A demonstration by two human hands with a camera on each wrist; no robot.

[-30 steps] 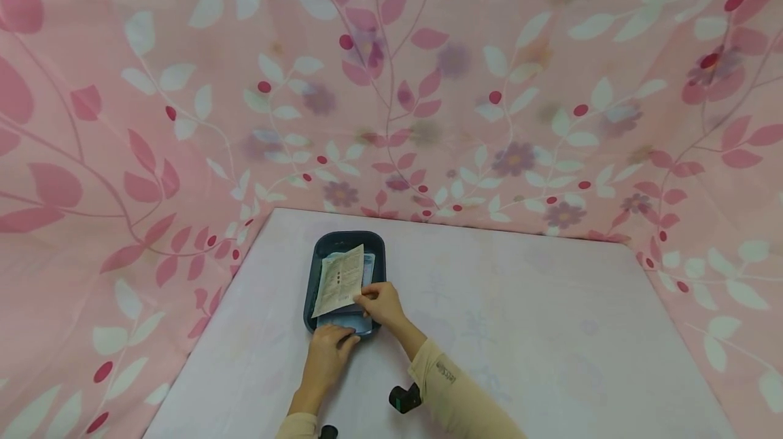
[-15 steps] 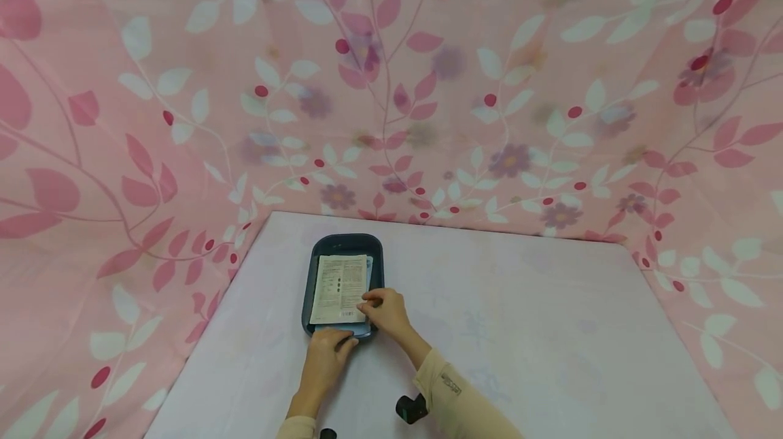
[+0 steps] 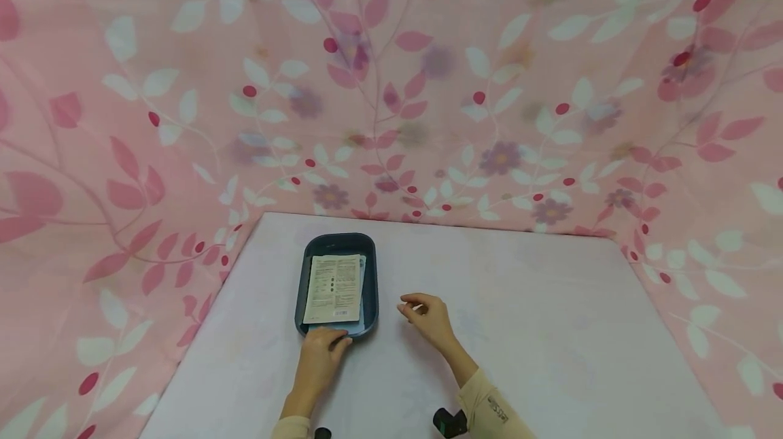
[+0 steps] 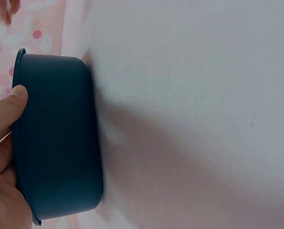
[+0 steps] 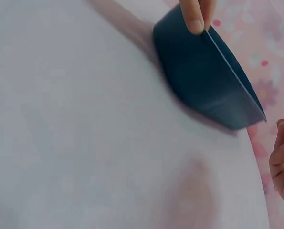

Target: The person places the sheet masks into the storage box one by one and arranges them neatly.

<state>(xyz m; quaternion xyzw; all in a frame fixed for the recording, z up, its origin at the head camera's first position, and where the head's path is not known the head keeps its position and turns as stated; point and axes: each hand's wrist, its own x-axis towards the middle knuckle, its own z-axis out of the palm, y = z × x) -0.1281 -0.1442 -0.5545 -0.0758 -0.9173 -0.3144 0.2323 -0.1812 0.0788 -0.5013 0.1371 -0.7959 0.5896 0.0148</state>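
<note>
A dark blue rectangular tub [image 3: 337, 243] with rounded corners stands on the table's left half. Inside it lies a cream printed sheet [image 3: 333, 286] on top of a light blue item [image 3: 344, 325], which is mostly hidden. My left hand [image 3: 318, 361] pinches the tub's near rim, its thumb on the outer wall in the left wrist view, where the deep side of the tub [image 4: 58, 138] shows. To the right of the tub, my right hand [image 3: 431, 320] hovers over the table with bent fingers and nothing in them.
A white cloth covers the table [image 3: 520, 330]. Pink floral fabric [image 3: 391, 85] rises behind it and along both sides. A black wrist device [image 3: 449, 422] sits by the right sleeve.
The cream sheet, tilted and held by my right hand a second ago, now lies flat in the tub. My right hand has let go and moved right; the left stays at the rim.
</note>
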